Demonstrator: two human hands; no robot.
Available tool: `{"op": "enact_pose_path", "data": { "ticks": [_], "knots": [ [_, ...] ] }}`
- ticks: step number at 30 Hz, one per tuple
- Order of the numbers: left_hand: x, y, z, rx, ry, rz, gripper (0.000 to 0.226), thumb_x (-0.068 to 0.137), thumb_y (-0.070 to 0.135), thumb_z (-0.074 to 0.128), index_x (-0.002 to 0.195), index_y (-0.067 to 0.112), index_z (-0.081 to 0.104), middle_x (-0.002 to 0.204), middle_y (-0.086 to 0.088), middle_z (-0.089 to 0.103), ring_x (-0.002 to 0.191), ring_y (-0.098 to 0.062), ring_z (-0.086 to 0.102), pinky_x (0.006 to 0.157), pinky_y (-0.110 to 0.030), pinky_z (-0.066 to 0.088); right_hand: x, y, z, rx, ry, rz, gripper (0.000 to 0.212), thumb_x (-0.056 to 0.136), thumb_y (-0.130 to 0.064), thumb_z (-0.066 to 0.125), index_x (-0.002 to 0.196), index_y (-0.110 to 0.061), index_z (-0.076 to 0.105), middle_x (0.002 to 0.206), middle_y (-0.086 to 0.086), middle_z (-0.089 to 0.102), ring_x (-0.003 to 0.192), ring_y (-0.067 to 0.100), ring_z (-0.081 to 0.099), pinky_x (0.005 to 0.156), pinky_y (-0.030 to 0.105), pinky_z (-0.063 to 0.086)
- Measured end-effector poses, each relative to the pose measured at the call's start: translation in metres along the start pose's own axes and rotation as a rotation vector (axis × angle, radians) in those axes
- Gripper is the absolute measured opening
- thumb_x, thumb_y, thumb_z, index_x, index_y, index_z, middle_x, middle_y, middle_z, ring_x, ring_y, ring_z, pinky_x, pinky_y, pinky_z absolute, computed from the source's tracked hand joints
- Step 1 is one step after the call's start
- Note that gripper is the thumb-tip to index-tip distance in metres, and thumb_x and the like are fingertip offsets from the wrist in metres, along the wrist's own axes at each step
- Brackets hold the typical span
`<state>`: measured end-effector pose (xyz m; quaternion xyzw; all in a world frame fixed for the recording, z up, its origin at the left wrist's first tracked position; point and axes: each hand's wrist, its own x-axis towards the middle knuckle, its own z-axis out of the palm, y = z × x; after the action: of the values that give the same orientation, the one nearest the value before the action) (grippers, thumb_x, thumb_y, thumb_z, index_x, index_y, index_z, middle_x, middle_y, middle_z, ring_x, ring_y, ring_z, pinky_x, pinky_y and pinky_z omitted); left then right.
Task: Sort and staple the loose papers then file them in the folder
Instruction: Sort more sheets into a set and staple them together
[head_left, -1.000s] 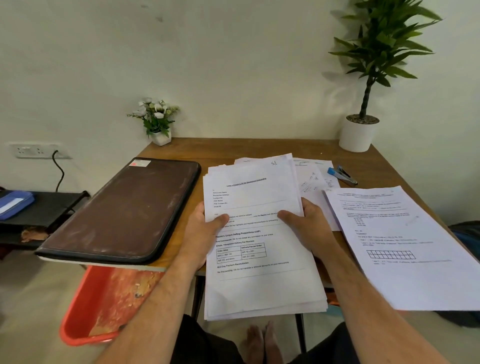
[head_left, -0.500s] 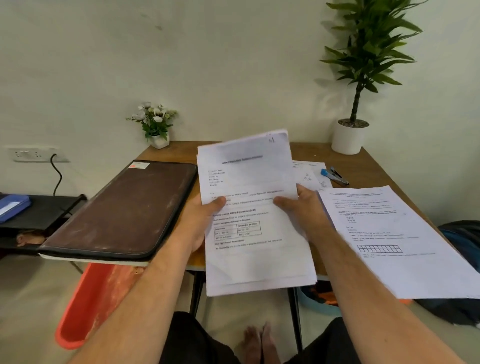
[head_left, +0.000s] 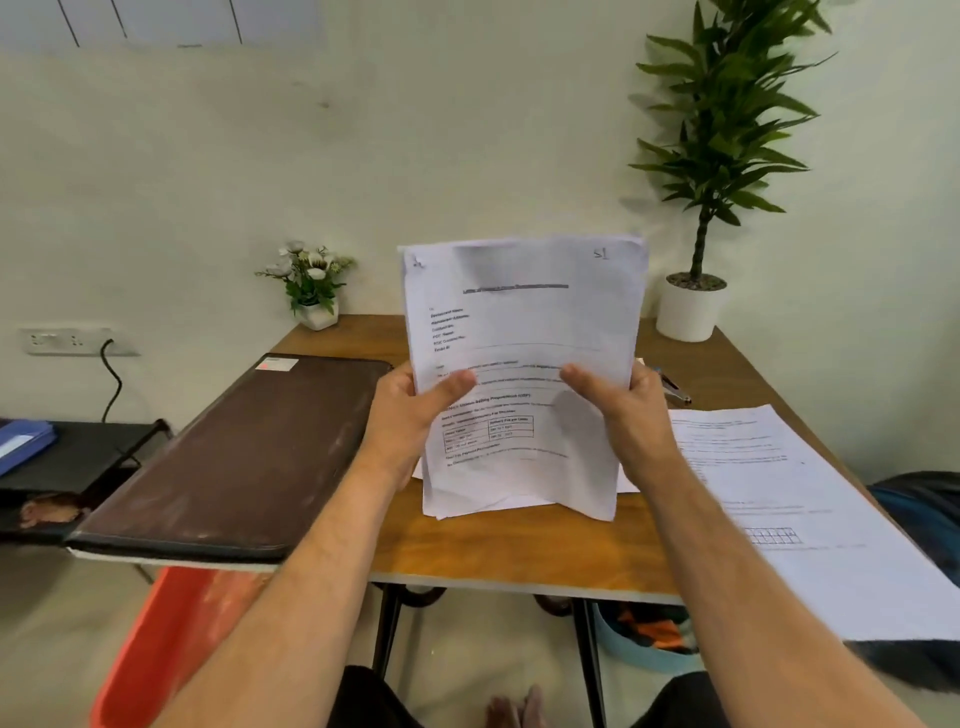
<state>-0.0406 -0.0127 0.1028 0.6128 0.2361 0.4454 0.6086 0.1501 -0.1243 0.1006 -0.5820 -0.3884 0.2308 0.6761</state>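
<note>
Above the table (head_left: 509, 551), both hands grip upright papers (head_left: 524, 322).

I hold the upright stack of printed white paper sheets (head_left: 524, 332) between my left hand (head_left: 410, 415) and right hand (head_left: 628, 415), its bottom edge on the brown wooden table (head_left: 498, 545). Left of it lies the flat dark brown leather folder (head_left: 234, 457), overhanging the table's near left corner. To my right lies a loose printed white sheet (head_left: 789, 509). Behind the stack, a small white pot of flowers (head_left: 311, 288) stands back left, and a tall green plant in a white pot (head_left: 696, 306) back right.
</note>
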Motion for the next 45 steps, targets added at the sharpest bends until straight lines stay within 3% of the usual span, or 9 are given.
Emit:
{"op": "enact_pose_path", "data": {
  "ticks": [5, 10, 14, 20, 23, 26, 35, 42, 45],
  "knots": [
    [0.006, 0.012, 0.008, 0.001, 0.053, 0.050, 0.013, 0.093, 0.016, 0.070, 0.105, 0.016, 0.073, 0.101, -0.003, 0.079, 0.096, -0.023, 0.076, 0.078, -0.037, 0.062, 0.004, -0.009, -0.001, -0.011, 0.051, -0.050, 0.027, 0.083, -0.028, 0.081, 0.106, -0.017, 0.072, 0.098, -0.002, 0.077, 0.087, 0.020, 0.074, 0.081, 0.047, 0.061],
    [0.012, 0.037, 0.006, -0.034, -0.026, 0.095, 0.019, 0.081, 0.026, 0.075, 0.099, 0.021, 0.076, 0.106, -0.008, 0.078, 0.100, -0.027, 0.075, 0.087, -0.043, 0.060, 0.009, -0.031, -0.005, 0.059, 0.056, -0.149, 0.032, 0.077, -0.036, 0.080, 0.103, -0.018, 0.073, 0.100, 0.002, 0.076, 0.091, 0.024, 0.073, 0.077, 0.041, 0.061],
    [0.019, 0.051, 0.006, -0.015, 0.064, 0.160, 0.005, 0.084, 0.027, 0.076, 0.085, 0.023, 0.080, 0.096, -0.006, 0.079, 0.091, -0.024, 0.075, 0.088, -0.045, 0.060, 0.014, -0.047, -0.005, 0.064, 0.069, -0.185, 0.023, 0.084, -0.028, 0.080, 0.101, -0.014, 0.074, 0.094, 0.003, 0.077, 0.087, 0.022, 0.074, 0.075, 0.039, 0.060],
    [0.024, 0.069, 0.011, 0.024, 0.124, 0.252, 0.016, 0.091, 0.026, 0.074, 0.076, 0.019, 0.078, 0.085, -0.004, 0.077, 0.081, -0.024, 0.073, 0.081, -0.046, 0.060, 0.013, -0.064, 0.003, 0.060, 0.100, -0.278, 0.009, 0.087, -0.026, 0.077, 0.094, -0.021, 0.074, 0.086, -0.006, 0.077, 0.080, 0.014, 0.073, 0.068, 0.029, 0.058],
    [0.028, 0.081, 0.009, -0.001, 0.095, 0.265, 0.029, 0.087, 0.041, 0.071, 0.092, 0.013, 0.075, 0.096, -0.009, 0.076, 0.087, -0.024, 0.072, 0.081, -0.044, 0.061, 0.015, -0.075, 0.002, 0.078, 0.113, -0.343, 0.007, 0.088, -0.026, 0.075, 0.095, -0.024, 0.072, 0.085, -0.013, 0.074, 0.079, 0.007, 0.070, 0.065, 0.021, 0.056],
    [0.028, 0.079, 0.008, 0.035, 0.064, 0.293, 0.031, 0.087, 0.040, 0.067, 0.105, 0.016, 0.074, 0.101, 0.008, 0.076, 0.088, -0.006, 0.069, 0.075, -0.022, 0.055, 0.018, -0.076, 0.001, 0.006, 0.128, -0.351, 0.012, 0.087, -0.031, 0.076, 0.097, -0.024, 0.074, 0.094, -0.015, 0.071, 0.084, 0.003, 0.065, 0.068, 0.020, 0.053],
    [0.029, 0.094, 0.010, 0.046, 0.051, 0.419, 0.013, 0.100, 0.023, 0.062, 0.099, 0.020, 0.075, 0.095, 0.010, 0.076, 0.084, -0.007, 0.068, 0.069, -0.021, 0.053, 0.014, -0.096, 0.003, 0.003, 0.134, -0.403, 0.005, 0.089, -0.028, 0.074, 0.086, -0.031, 0.072, 0.083, -0.020, 0.071, 0.080, -0.001, 0.065, 0.073, 0.025, 0.058],
    [0.025, 0.058, 0.007, 0.014, 0.077, 0.293, 0.018, 0.103, 0.025, 0.058, 0.115, 0.017, 0.070, 0.102, -0.005, 0.076, 0.094, -0.024, 0.071, 0.086, -0.049, 0.060, 0.007, -0.077, 0.007, 0.007, 0.065, -0.192, 0.006, 0.084, -0.027, 0.079, 0.088, -0.022, 0.076, 0.088, -0.002, 0.078, 0.083, 0.018, 0.075, 0.079, 0.041, 0.062],
    [0.026, 0.063, 0.009, -0.001, 0.053, 0.287, 0.018, 0.104, 0.017, 0.056, 0.117, 0.019, 0.068, 0.098, 0.000, 0.077, 0.092, -0.020, 0.073, 0.079, -0.039, 0.060, 0.006, -0.079, 0.005, 0.011, 0.091, -0.227, 0.009, 0.085, -0.027, 0.079, 0.091, -0.021, 0.075, 0.088, -0.002, 0.077, 0.082, 0.018, 0.075, 0.074, 0.038, 0.062]
  ]
}}
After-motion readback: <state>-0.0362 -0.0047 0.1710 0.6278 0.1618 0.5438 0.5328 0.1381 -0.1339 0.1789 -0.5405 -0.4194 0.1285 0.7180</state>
